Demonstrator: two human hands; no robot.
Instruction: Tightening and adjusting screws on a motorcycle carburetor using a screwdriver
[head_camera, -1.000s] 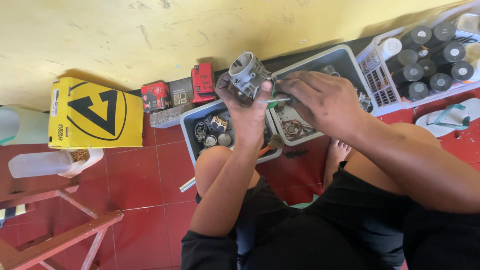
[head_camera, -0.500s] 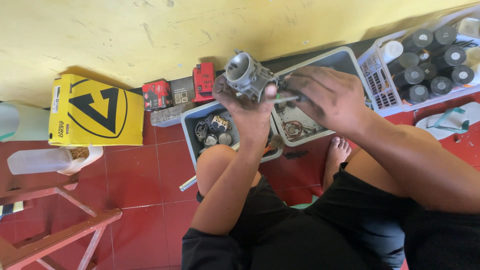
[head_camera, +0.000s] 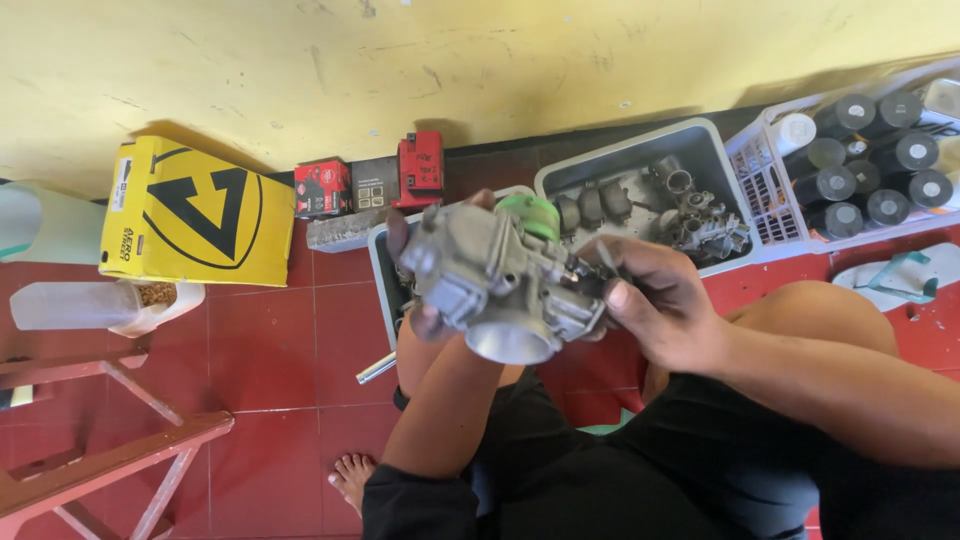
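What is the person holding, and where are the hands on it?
A grey metal carburettor: left hand wraps its left side from behind, right hand pinches its right end.

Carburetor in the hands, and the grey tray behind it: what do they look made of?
The carburetor looks like cast metal, probably aluminium: dull grey, matte, with a brighter machined bore rim; the green cap on it looks plastic. The left hand and right hand grip it. The grey tray looks like moulded plastic, with smooth, thin, rounded walls, though that is less certain.
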